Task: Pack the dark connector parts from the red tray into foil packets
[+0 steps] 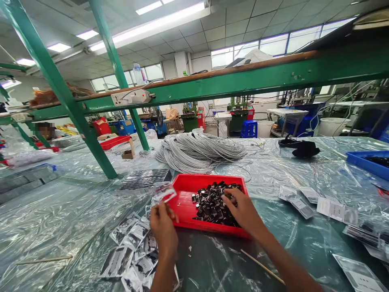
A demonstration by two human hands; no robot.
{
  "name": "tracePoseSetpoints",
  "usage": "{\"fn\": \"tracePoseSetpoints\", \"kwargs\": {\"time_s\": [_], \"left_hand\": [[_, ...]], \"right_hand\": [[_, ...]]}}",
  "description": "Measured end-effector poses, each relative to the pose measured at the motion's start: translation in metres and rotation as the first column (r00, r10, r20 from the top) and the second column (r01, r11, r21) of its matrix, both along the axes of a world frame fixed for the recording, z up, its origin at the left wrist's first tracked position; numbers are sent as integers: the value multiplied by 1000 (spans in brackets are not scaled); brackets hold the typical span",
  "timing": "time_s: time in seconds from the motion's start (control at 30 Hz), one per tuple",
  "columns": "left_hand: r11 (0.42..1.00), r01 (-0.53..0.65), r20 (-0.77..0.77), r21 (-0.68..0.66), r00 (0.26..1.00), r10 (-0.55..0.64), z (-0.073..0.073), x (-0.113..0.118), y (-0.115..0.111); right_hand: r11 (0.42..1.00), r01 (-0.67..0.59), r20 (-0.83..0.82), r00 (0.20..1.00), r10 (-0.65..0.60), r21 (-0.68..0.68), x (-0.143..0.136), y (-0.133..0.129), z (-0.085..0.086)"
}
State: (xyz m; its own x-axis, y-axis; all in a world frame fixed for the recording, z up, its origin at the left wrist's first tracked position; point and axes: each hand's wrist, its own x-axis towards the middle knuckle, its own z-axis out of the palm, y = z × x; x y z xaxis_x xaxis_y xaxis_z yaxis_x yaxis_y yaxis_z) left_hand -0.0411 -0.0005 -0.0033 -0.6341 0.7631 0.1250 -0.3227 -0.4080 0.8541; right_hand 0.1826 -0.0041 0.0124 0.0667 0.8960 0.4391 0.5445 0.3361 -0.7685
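A red tray (185, 209) stands on the plastic-covered table, with a heap of small black parts (212, 205) in its right half. At the tray's left edge my left hand (164, 227) is closed on a small clear plastic bag (164, 192), held upright above its fingertips. My right hand (243, 211) reaches over the right side of the heap, fingers bent down among the parts; whether it grips one cannot be made out. Many filled small bags (133, 247) lie in a pile beside and below my left wrist.
Behind the tray lies a big coil of grey cable (200, 150). Flat packets (336, 211) and a blue tray (367, 164) are on the right. A thin stick (263, 266) lies near my right forearm. Green posts (91, 150) rise at left; a person (45, 132) is beyond.
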Motion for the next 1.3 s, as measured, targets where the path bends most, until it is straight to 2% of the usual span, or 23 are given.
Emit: {"fn": "tracePoseSetpoints", "kwargs": {"time_s": [0.1, 0.2, 0.3, 0.37, 0.4, 0.47, 0.53, 0.6, 0.63, 0.7, 0.73, 0.77, 0.8, 0.83, 0.87, 0.93, 0.97, 1.03, 1.1, 1.17, 1.23, 1.27, 1.3], "left_hand": [[995, -96, 173, 10, 981, 93, 4, -20, 5], [999, -47, 241, -18, 969, 50, 4, -29, 9], [997, 69, 279, -37, 959, -56, 5, -25, 8], [989, 145, 285, -40, 950, -128, 9, -16, 5], [985, 171, 264, -30, 951, -158, 11, -10, 3], [979, 205, 161, 6, 966, -203, 16, 0, -1], [971, 237, 15, 33, 971, -238, 19, 10, -6], [965, 260, -101, 26, 961, -256, 19, 16, -10], [963, 268, -145, 14, 954, -263, 19, 18, -11], [961, 277, -227, -10, 935, -272, 18, 21, -14], [959, 282, -268, -20, 923, -277, 17, 23, -15], [955, 294, -313, -28, 905, -288, 16, 25, -16], [951, 306, -363, -38, 883, -298, 16, 27, -18], [948, 315, -423, -50, 853, -306, 16, 30, -20], [942, 329, -487, -62, 814, -316, 16, 34, -23], [923, 375, -609, -91, 712, -349, 16, 42, -33], [906, 408, -658, -117, 651, -378, 16, 47, -39], [861, 470, -735, -195, 511, -445, 10, 55, -58], [820, 486, -797, -304, 342, -498, -1, 59, -81], [798, 454, -839, -396, 174, -515, -19, 61, -108], [787, 396, -849, -474, 31, -527, -40, 65, -132], [777, 366, -842, -512, -35, -538, -51, 68, -143], [780, 323, -837, -535, -77, -542, -60, 72, -152]], "right_hand": [[998, 68, 317, 946, -63, -6, 15, -9, 17], [970, 78, 558, 828, 65, -229, 30, -43, 23], [900, 155, 749, 620, 232, -407, 40, -88, -2], [888, 210, 827, 496, 264, -410, 42, -114, -30], [897, 181, 838, 467, 282, -403, 43, -124, -41], [913, 78, 828, 456, 325, -401, 48, -138, -53], [916, 32, 803, 495, 333, -400, 62, -146, -48], [903, 191, 800, 556, 224, -386, 88, -151, -30], [870, 338, 814, 569, 115, -359, 104, -153, -21], [708, 639, 857, 507, -93, -301, 137, -155, -6], [633, 711, 871, 478, -117, -305, 152, -155, -2], [586, 748, 879, 461, -119, -313, 163, -155, -2], [576, 749, 880, 465, -102, -329, 170, -154, -4], [605, 712, 868, 492, -66, -357, 172, -153, -7], [665, 639, 843, 537, -25, -387, 169, -153, -12], [809, 395, 757, 647, 92, -436, 150, -153, -22], [858, 233, 697, 693, 182, -457, 137, -155, -25], [881, -58, 587, 725, 360, -469, 107, -161, -28], [863, -234, 500, 735, 459, -448, 83, -169, -24], [879, -291, 359, 829, 429, -378, 68, -175, -15], [923, -252, 36, 961, 274, -292, 58, -173, -7], [938, -229, -190, 965, 183, -259, 53, -170, -5], [947, -222, -408, 906, 112, -233, 47, -165, -4]]}}
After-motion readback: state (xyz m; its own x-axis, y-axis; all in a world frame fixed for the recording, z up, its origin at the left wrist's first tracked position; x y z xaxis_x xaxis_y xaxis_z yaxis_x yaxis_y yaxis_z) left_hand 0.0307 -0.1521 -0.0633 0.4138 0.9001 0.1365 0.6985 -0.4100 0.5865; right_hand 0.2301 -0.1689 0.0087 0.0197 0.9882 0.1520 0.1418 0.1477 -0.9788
